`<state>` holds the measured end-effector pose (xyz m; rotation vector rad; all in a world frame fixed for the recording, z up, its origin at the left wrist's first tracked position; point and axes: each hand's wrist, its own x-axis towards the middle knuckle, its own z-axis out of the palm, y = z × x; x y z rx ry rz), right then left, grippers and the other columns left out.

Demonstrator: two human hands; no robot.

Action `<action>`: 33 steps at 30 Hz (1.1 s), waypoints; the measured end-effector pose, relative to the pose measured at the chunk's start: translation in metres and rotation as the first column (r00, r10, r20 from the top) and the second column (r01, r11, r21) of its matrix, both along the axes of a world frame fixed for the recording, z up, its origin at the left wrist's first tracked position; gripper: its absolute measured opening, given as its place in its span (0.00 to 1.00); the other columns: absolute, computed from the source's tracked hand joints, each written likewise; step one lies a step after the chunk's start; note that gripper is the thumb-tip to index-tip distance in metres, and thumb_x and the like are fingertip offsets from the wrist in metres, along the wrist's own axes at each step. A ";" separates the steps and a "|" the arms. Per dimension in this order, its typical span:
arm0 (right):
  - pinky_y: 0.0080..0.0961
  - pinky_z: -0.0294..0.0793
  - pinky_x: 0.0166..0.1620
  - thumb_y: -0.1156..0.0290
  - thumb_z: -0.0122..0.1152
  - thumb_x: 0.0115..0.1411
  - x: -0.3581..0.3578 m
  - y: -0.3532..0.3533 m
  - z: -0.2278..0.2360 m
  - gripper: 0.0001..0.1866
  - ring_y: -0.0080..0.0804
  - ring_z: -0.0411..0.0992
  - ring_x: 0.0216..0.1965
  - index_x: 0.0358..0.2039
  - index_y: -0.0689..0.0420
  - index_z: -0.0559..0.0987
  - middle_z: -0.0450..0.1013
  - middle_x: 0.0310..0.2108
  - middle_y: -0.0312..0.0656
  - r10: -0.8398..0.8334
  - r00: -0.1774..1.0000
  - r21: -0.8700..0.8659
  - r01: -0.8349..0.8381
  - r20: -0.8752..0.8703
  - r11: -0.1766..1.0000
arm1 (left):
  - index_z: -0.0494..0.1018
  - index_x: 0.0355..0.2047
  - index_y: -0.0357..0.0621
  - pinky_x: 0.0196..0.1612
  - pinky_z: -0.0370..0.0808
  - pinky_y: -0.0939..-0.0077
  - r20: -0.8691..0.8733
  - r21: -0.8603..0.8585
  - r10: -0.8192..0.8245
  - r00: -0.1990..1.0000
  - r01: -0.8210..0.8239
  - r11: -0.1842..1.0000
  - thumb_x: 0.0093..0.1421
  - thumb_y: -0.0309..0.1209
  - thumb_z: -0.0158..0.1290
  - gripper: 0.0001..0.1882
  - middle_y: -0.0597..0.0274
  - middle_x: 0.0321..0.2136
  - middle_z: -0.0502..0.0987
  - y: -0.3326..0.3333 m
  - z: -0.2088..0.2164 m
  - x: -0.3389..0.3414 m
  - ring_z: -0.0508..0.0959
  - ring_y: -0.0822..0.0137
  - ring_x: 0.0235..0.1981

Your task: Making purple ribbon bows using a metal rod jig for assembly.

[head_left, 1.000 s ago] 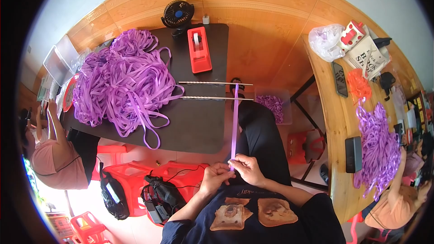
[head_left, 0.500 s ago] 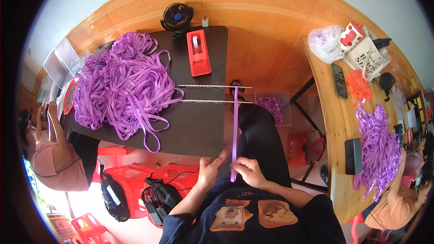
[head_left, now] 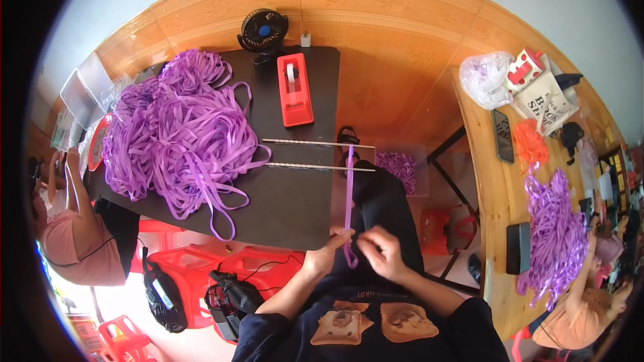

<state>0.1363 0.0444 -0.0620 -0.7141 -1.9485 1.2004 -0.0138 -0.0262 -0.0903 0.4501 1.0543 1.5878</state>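
Moved rightward since the earlier frame: left hand (head_left: 329, 253), now pinching, close to its looped near end, a purple ribbon (head_left: 349, 191) stretched lengthwise far to two slender rods (head_left: 308, 167), just left of the loosely curled, seemingly empty right hand (head_left: 382, 253).

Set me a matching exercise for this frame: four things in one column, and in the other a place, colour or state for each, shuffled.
Things
1. left hand
2. tape dispenser
3. fan
4. phone

Descriptions
A. black, with a blue centre
B. lying on the wooden table
C. pinching the purple ribbon
D. red, on the dark table

Right pairs: 1-C, 2-D, 3-A, 4-B
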 end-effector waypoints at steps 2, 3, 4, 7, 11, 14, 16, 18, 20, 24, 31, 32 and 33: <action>0.29 0.67 0.29 0.85 0.60 0.48 -0.009 0.033 0.002 0.11 0.39 0.70 0.25 0.34 0.63 0.76 0.71 0.26 0.44 -0.197 0.980 0.461 0.180 -0.011 0.869 | 0.77 0.32 0.34 0.36 0.70 0.82 0.052 0.008 -0.044 0.998 0.043 0.999 0.58 0.26 0.56 0.06 0.62 0.26 0.77 -0.002 0.005 -0.005 0.74 0.74 0.28; 0.33 0.68 0.30 0.85 0.61 0.46 -0.019 0.045 0.011 0.14 0.43 0.70 0.27 0.36 0.62 0.77 0.72 0.29 0.45 -0.214 0.975 0.550 0.208 -0.055 0.809 | 0.77 0.33 0.35 0.36 0.69 0.82 0.102 0.022 -0.094 0.990 0.092 0.996 0.58 0.26 0.56 0.06 0.62 0.27 0.77 -0.002 0.008 -0.006 0.73 0.75 0.28; 0.31 0.67 0.31 0.85 0.62 0.45 -0.026 0.054 0.017 0.16 0.41 0.70 0.30 0.38 0.61 0.77 0.72 0.34 0.45 -0.200 0.977 0.621 0.199 -0.068 0.758 | 0.77 0.33 0.35 0.36 0.69 0.82 0.103 0.022 -0.096 0.990 0.094 0.995 0.58 0.26 0.56 0.06 0.62 0.27 0.77 -0.002 0.008 -0.006 0.73 0.75 0.28; 0.30 0.65 0.35 0.82 0.64 0.39 -0.042 0.076 0.024 0.23 0.35 0.72 0.35 0.41 0.59 0.78 0.71 0.40 0.43 -0.162 0.987 0.827 0.085 0.008 0.556 | 0.77 0.34 0.35 0.36 0.69 0.83 0.186 -0.002 -0.100 0.977 0.102 0.995 0.59 0.27 0.56 0.07 0.63 0.27 0.77 -0.003 0.004 -0.006 0.73 0.75 0.28; 0.30 0.65 0.37 0.77 0.61 0.36 -0.055 0.088 0.023 0.23 0.34 0.72 0.39 0.40 0.61 0.79 0.72 0.43 0.41 -0.163 0.986 0.907 0.047 0.025 0.418 | 0.77 0.35 0.35 0.35 0.68 0.84 0.202 -0.023 -0.126 0.971 0.133 0.991 0.60 0.29 0.55 0.08 0.65 0.28 0.77 -0.002 0.004 -0.003 0.73 0.76 0.30; 0.28 0.65 0.38 0.73 0.60 0.44 -0.060 0.088 0.024 0.15 0.33 0.71 0.41 0.35 0.61 0.81 0.73 0.42 0.39 -0.142 0.988 0.927 -0.005 0.063 0.376 | 0.77 0.36 0.34 0.36 0.68 0.84 0.222 -0.036 -0.150 0.964 0.161 0.986 0.60 0.29 0.55 0.09 0.65 0.27 0.76 -0.002 0.004 -0.003 0.72 0.77 0.30; 0.28 0.66 0.38 0.73 0.60 0.44 -0.060 0.088 0.025 0.15 0.34 0.71 0.42 0.35 0.61 0.81 0.73 0.42 0.39 -0.131 0.988 0.932 -0.032 0.085 0.361 | 0.76 0.36 0.34 0.37 0.67 0.84 0.226 -0.024 -0.166 0.960 0.176 0.984 0.60 0.29 0.55 0.09 0.66 0.27 0.76 -0.002 0.006 -0.004 0.72 0.77 0.30; 0.27 0.66 0.39 0.72 0.60 0.44 -0.057 0.087 0.026 0.14 0.34 0.70 0.43 0.34 0.61 0.81 0.74 0.42 0.40 -0.129 0.985 0.944 -0.066 0.113 0.322 | 0.76 0.36 0.33 0.38 0.67 0.84 0.255 -0.016 -0.177 0.951 0.187 0.982 0.61 0.30 0.55 0.10 0.66 0.26 0.75 -0.003 0.010 -0.004 0.71 0.76 0.30; 0.27 0.66 0.38 0.71 0.60 0.41 -0.056 0.085 0.028 0.15 0.34 0.71 0.42 0.32 0.60 0.81 0.74 0.42 0.40 -0.123 0.986 0.949 -0.067 0.110 0.309 | 0.76 0.36 0.33 0.38 0.67 0.83 0.281 -0.008 -0.179 0.943 0.189 0.982 0.60 0.30 0.54 0.10 0.65 0.26 0.75 -0.003 0.012 -0.004 0.71 0.75 0.30; 0.27 0.65 0.39 0.71 0.61 0.42 -0.050 0.079 0.035 0.14 0.33 0.71 0.43 0.32 0.60 0.81 0.75 0.41 0.41 -0.117 0.987 0.956 -0.072 0.109 0.283 | 0.76 0.36 0.31 0.39 0.68 0.78 0.394 0.033 -0.162 0.905 0.162 0.986 0.60 0.30 0.55 0.11 0.63 0.25 0.74 -0.003 0.027 0.000 0.72 0.71 0.31; 0.27 0.65 0.38 0.70 0.66 0.44 -0.045 0.070 0.051 0.14 0.33 0.72 0.40 0.32 0.60 0.81 0.76 0.39 0.40 -0.110 0.990 0.963 -0.062 0.094 0.261 | 0.76 0.35 0.34 0.39 0.69 0.73 0.493 0.170 -0.205 0.845 0.138 0.976 0.58 0.29 0.56 0.10 0.59 0.27 0.76 -0.008 0.019 0.012 0.73 0.67 0.32; 0.27 0.65 0.38 0.69 0.67 0.43 -0.045 0.069 0.053 0.14 0.33 0.72 0.39 0.32 0.60 0.81 0.76 0.39 0.40 -0.109 0.990 0.966 -0.059 0.089 0.252 | 0.76 0.35 0.35 0.39 0.69 0.73 0.517 0.171 -0.194 0.834 0.122 0.978 0.58 0.29 0.55 0.09 0.58 0.28 0.76 -0.008 0.018 0.012 0.73 0.67 0.32; 0.27 0.65 0.38 0.69 0.67 0.43 -0.045 0.069 0.055 0.14 0.33 0.72 0.39 0.32 0.60 0.81 0.76 0.39 0.40 -0.107 0.990 0.966 -0.060 0.089 0.250 | 0.76 0.35 0.36 0.39 0.69 0.73 0.540 0.171 -0.182 0.822 0.105 0.980 0.58 0.29 0.55 0.08 0.58 0.29 0.76 -0.008 0.017 0.011 0.73 0.67 0.32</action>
